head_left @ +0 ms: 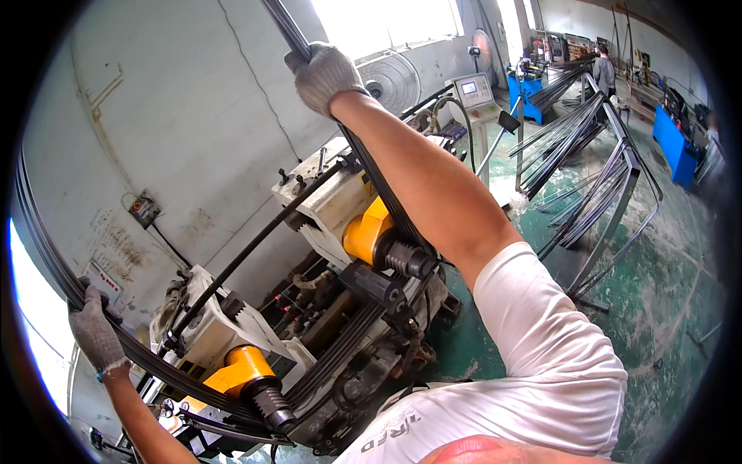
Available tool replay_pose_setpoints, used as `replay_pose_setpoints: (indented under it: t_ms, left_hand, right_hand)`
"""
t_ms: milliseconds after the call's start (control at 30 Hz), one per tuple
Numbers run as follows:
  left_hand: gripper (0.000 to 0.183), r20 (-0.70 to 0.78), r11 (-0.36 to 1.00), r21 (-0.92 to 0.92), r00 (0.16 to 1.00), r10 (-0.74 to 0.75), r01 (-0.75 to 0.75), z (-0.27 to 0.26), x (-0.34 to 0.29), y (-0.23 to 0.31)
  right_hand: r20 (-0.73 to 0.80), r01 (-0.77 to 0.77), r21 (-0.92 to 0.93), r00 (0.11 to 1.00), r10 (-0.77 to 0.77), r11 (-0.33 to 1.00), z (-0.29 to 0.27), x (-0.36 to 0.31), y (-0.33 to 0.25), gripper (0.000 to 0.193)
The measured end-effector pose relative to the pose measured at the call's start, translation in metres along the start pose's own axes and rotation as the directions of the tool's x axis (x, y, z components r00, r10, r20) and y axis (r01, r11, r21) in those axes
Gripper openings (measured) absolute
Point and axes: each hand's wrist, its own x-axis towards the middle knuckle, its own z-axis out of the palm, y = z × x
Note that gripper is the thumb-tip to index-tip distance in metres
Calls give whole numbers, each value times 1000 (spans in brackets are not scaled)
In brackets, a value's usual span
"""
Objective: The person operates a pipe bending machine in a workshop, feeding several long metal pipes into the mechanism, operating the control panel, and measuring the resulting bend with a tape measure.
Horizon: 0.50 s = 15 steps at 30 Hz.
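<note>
My right hand point(326, 80), in a grey knit glove, is closed round the upper end of a bundle of dark metal bars point(380, 179). These bars slant down past the right yellow bending head point(366, 232) of a machine. My left hand point(97, 334), gloved the same way, grips dark bars point(48, 240) at the far left, its fingers wrapped over them. That bundle curves down to the left yellow head point(239, 371). Between the heads, several straight dark bars point(340, 349) lie side by side along the machine. Whether both held ends belong to the same bars I cannot tell.
A black rod point(255, 243) spans the two white machine blocks. Beyond stand a control panel point(473, 90) and a fan point(390, 83). At right, a metal rack point(618, 209) holds many dark bars; blue machines point(675, 147) and a person point(604, 71) are farther back.
</note>
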Motion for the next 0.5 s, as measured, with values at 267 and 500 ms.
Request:
replay_pose_setpoints:
  t_ms: [267,500]
  left_hand:
    - [27,-24,995,84,998,49,-47,-4,-1,1]
    - [29,-44,993,114,999,-17,22,-5,-1,5]
  right_hand:
    - [-26,58,-36,998,-59,998,0,0,1,47]
    - [-27,33,-97,999,-36,995,2,1,4,50]
